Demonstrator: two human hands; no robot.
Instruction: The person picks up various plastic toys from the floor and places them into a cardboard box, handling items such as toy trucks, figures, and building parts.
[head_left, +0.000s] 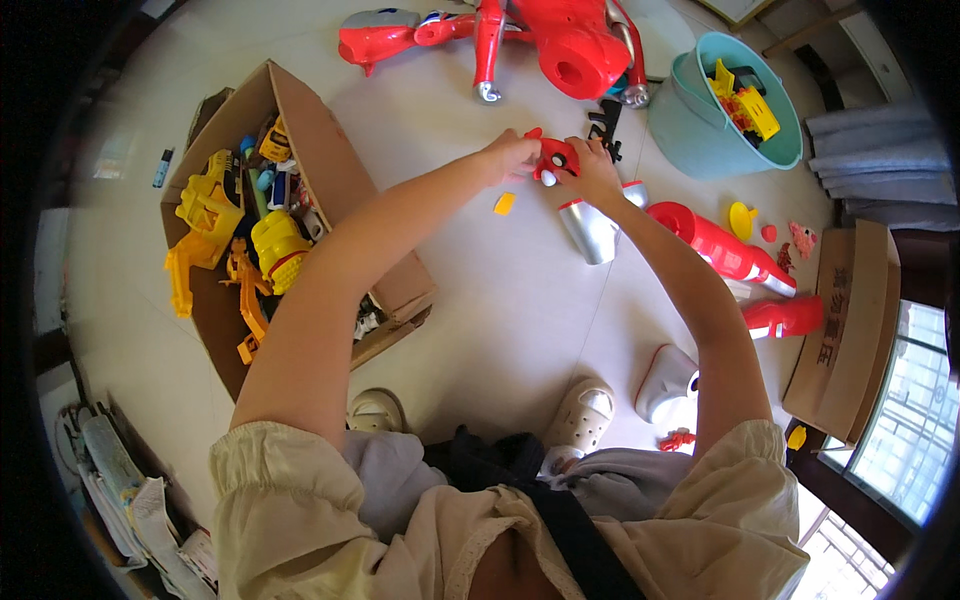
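Both my hands hold a small red toy part (558, 152) with a black-and-white round spot and a white knob on it. My left hand (514, 156) grips its left side, and my right hand (592, 169) has the right side. Just beyond my right hand lies a black toy gun (606, 129) on the floor. A silver and red toy limb piece (591, 229) lies under my right wrist. Below my left hand is a small yellow piece (504, 203), flat on the tiles.
A cardboard box (322, 135) full of toy vehicles stands at left. At upper right is a teal bucket (675, 142) holding yellow toys. A large red toy figure body (570, 45) lies at the top. Red limb pieces (705, 241) and another cardboard box (840, 330) are at right.
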